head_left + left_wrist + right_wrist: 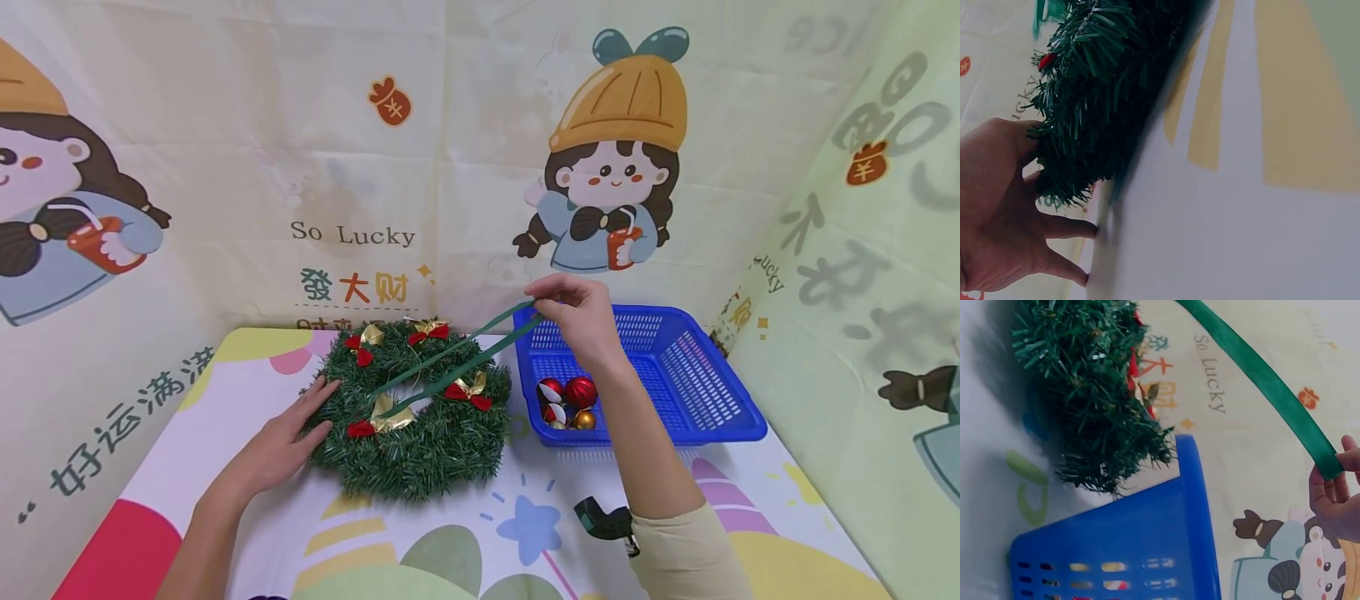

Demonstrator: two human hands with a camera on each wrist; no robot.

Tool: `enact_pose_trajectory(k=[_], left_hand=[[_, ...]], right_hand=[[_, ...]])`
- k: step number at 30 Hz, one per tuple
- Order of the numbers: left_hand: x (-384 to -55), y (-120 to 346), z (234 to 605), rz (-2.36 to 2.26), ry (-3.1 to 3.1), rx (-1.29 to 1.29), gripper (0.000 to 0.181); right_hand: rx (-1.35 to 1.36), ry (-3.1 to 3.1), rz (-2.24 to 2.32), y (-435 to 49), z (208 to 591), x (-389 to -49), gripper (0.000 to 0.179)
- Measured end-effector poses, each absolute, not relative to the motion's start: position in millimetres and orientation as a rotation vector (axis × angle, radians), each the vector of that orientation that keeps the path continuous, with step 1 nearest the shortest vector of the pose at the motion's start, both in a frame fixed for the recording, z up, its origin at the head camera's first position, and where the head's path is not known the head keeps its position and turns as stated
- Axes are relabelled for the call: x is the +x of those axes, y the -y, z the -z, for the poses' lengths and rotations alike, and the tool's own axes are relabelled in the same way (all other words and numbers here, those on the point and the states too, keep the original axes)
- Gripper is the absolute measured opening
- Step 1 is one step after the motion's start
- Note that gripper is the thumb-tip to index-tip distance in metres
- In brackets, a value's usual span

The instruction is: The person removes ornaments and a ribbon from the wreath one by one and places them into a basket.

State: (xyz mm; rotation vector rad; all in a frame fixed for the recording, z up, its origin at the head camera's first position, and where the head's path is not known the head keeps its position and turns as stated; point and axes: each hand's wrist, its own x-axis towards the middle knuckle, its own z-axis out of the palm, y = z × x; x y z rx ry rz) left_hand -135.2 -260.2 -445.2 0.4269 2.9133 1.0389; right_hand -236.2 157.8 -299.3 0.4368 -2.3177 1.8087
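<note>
A green artificial wreath (420,467) with several red and gold bows lies flat on the table. My left hand (281,446) rests against its left side with the fingers spread; in the left wrist view, two fingertips (1079,270) touch the tabletop. Above the blue basket's back left corner, my right hand (581,321) pinches a green ribbon (465,367). Both strands of the ribbon slope down to the wreath's middle, near a gold bow (393,417). The right wrist view shows the ribbon (1266,381) stretched out from the thumb and fingers.
To the right of the wreath stands a blue plastic basket (720,417). Red, white and gold baubles (581,391) sit in its left end. A black object (602,518) lies near my right forearm. Printed cloth walls (465,167) rise behind and at the sides.
</note>
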Motion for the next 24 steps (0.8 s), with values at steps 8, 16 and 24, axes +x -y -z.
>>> enact_pose_trajectory(k=[8,16,24], left_hand=[[-134.5,259.6,443.8,-1.038,-2.918,0.432,0.062],[-134.1,259.5,444.0,-1.045,-2.907,0.42,0.062],[-134.0,258.8,444.6,-1.047,-2.915,0.427,0.062]], right_hand=[[0.36,2.296,-1.789,-175.5,297.3,-235.4,0.017],[0.309,2.277,-1.801,-188.5,299.4,-234.8,0.017],[0.261,2.228,-1.822,-197.9,302.0,-233.2,0.017]])
